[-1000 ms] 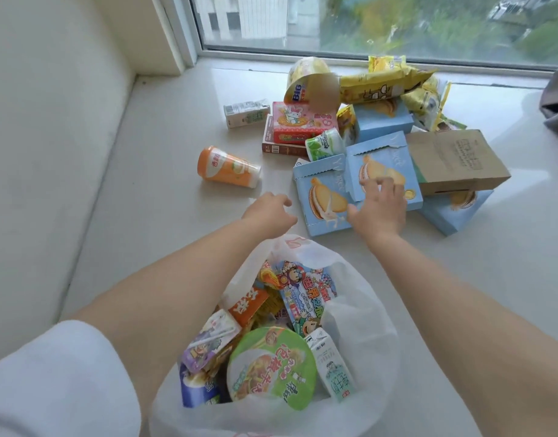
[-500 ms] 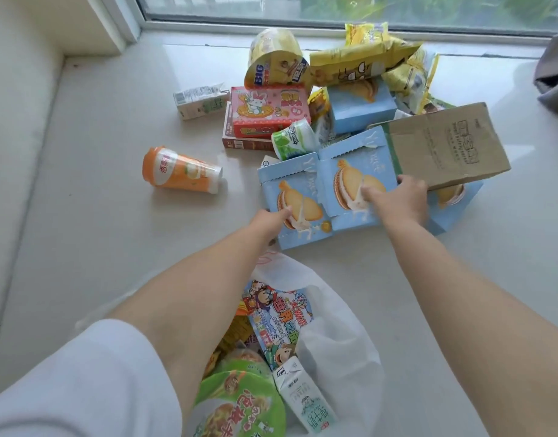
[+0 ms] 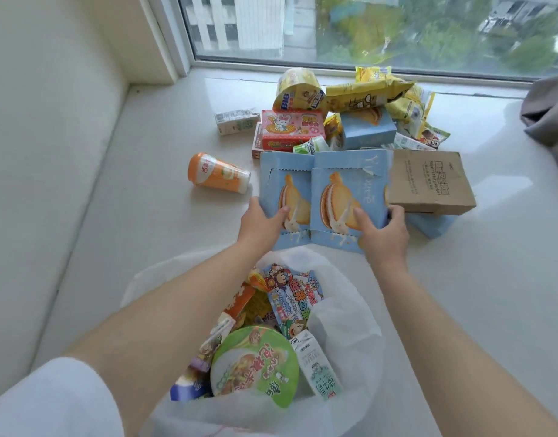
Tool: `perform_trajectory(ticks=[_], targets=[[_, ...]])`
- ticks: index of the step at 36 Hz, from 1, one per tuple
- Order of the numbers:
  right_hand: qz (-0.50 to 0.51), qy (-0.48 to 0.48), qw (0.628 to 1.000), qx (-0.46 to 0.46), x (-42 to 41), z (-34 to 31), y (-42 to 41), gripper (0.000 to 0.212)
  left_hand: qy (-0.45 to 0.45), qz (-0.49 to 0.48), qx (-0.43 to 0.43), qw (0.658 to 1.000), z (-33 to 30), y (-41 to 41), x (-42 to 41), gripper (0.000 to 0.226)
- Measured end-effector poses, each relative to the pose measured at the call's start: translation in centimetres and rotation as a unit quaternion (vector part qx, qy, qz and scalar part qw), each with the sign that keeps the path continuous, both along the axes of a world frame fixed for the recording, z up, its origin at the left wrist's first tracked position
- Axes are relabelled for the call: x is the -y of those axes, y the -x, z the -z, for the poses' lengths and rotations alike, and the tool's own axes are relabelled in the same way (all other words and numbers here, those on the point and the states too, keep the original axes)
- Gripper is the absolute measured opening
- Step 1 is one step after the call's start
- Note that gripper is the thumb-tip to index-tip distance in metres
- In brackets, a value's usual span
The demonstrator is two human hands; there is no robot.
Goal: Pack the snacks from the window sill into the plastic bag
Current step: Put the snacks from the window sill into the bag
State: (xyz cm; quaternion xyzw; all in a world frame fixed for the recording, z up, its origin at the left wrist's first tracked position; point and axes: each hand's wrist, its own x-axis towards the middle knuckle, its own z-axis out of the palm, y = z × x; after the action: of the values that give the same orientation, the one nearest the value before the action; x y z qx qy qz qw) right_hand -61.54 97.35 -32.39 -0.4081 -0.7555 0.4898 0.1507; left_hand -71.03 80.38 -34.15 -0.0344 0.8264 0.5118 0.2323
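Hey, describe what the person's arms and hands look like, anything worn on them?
Both forearms are bare. The left arm has a white sleeve bunched above the elbow. Neither the left hand nor the right hand shows rings, a watch or gloves. No sleeve shows on the right arm in frame.

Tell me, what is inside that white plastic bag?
In the white plastic bag: a green-lidded noodle bowl, a small white milk carton, a colourful cartoon snack packet and an orange packet. Anything deeper is covered.

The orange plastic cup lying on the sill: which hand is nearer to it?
Left. The left hand grips a blue box right of the orange plastic cup; the right hand is farther right.
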Motion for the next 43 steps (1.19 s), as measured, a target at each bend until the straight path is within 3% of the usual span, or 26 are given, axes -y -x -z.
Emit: perform_trajectory(ticks=[6,12,17,23,28,33,35,39,43], targets=[[-0.008,0.045,0.998,-0.037,4.3,-0.6,-5.8,0.028,-0.009,0.017,-0.051,0.998,-1.6,-5.4,5.7,0.028],[-0.020,0.024,0.999,0.021,8.5,1.1,-10.2,0.032,0.014,0.016,-0.084,0.996,-0.7,-9.8,9.0,0.027],[-0.053,-0.030,0.996,0.061,9.2,1.6,-11.9,0.032,0.092,0.046,-0.147,0.984,-0.4,-10.9,11.6,0.033],[-0.120,-0.178,0.968,0.130,8.3,1.4,-12.9,0.034,0.204,0.109,-0.237,0.944,-0.4,-11.4,14.9,0.044],[-0.147,-0.287,0.931,0.169,8.8,0.5,-12.4,0.033,0.248,0.243,-0.353,0.869,-0.5,-12.3,16.5,0.075],[-0.254,-0.441,0.847,0.153,8.9,0.5,-11.4,0.052,0.311,0.291,-0.412,0.805,-0.1,-12.3,18.7,0.077],[-0.291,-0.449,0.830,0.158,8.9,1.2,-11.4,0.054,0.323,0.308,-0.412,0.794,0.5,-12.3,19.8,0.078],[-0.334,-0.403,0.838,0.155,10.1,2.0,-11.6,0.047,0.328,0.315,-0.403,0.795,0.8,-12.0,20.6,0.082],[-0.344,-0.421,0.826,0.149,11.5,2.2,-11.2,0.055,0.344,0.315,-0.408,0.785,0.5,-11.9,21.0,0.079]])
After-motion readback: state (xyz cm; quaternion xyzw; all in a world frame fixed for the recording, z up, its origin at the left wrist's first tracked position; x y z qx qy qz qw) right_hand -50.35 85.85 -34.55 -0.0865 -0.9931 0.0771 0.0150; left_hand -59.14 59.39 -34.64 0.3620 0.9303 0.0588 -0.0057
